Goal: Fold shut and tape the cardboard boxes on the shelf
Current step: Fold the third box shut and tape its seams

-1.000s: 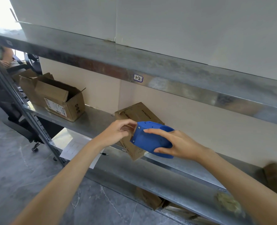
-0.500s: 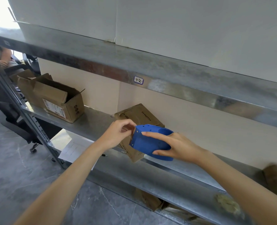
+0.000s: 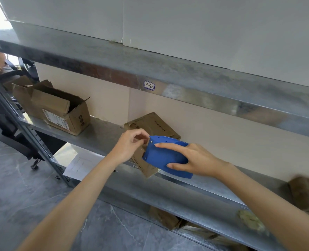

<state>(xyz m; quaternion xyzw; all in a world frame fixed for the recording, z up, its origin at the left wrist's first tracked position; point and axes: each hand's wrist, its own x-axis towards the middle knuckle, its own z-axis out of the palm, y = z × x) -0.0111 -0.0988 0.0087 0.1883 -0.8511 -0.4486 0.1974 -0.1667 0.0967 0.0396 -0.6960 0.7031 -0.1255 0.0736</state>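
**Metal shelf (image 3: pixel 103 131): two hands on a blue tape dispenser (image 3: pixel 161 156)**

The grey shelf runs along a beige wall. At left stands an open cardboard box (image 3: pixel 59 113), flaps up. At centre the left hand (image 3: pixel 130 144) pinches the dispenser's front edge. The dispenser hides part of a closed cardboard box (image 3: pixel 153 124) at the shelf's lip. The right hand (image 3: pixel 198 160) grips the dispenser, forefinger straight along its side.

The right hand (image 3: pixel 198 160) grips a blue tape dispenser (image 3: pixel 161 156) against a closed cardboard box (image 3: pixel 155 124) on the shelf (image 3: pixel 103 134). The left hand (image 3: pixel 130 144) pinches its front end. An open box (image 3: pixel 59 113) sits farther left.
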